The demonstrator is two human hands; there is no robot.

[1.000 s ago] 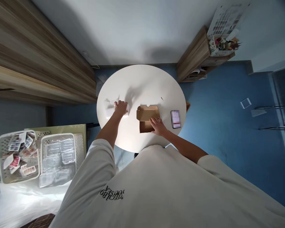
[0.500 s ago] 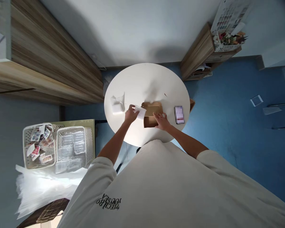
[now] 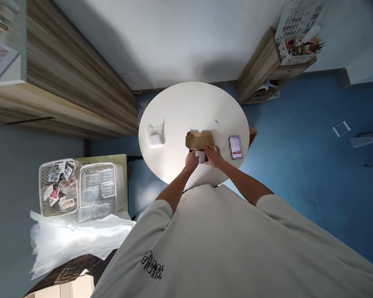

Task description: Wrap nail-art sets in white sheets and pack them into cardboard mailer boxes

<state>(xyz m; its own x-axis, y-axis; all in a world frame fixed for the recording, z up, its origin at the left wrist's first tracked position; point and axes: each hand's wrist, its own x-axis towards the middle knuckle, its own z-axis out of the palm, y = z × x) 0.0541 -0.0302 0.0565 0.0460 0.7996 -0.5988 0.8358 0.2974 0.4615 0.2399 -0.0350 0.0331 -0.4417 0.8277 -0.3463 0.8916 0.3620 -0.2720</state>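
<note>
An open brown cardboard box [image 3: 200, 140] sits on the round white table [image 3: 186, 107], its lid folded back away from me. My left hand [image 3: 192, 160] is closed on a white folded sheet [image 3: 200, 155], which lies in the mouth of the box. At the box's right side, my right hand [image 3: 214, 157] grips the edge with its fingers over the front. The hands hide much of the box's lower part. A stack of white sheets [image 3: 156, 139] in a torn clear wrapper lies to the left on the table.
A phone [image 3: 236, 147] lies right of the box. At lower left stand a white basket [image 3: 41, 188] of small packs and a white basket [image 3: 120, 188] of clear plastic cases, with white plastic sheeting [image 3: 71, 238] nearby. A wooden cabinet [image 3: 90, 70] rises at left.
My left hand has moved right with the white sheet, from beside the box to its opening. My right hand stays at the box's right side. The view has shifted slightly.
</note>
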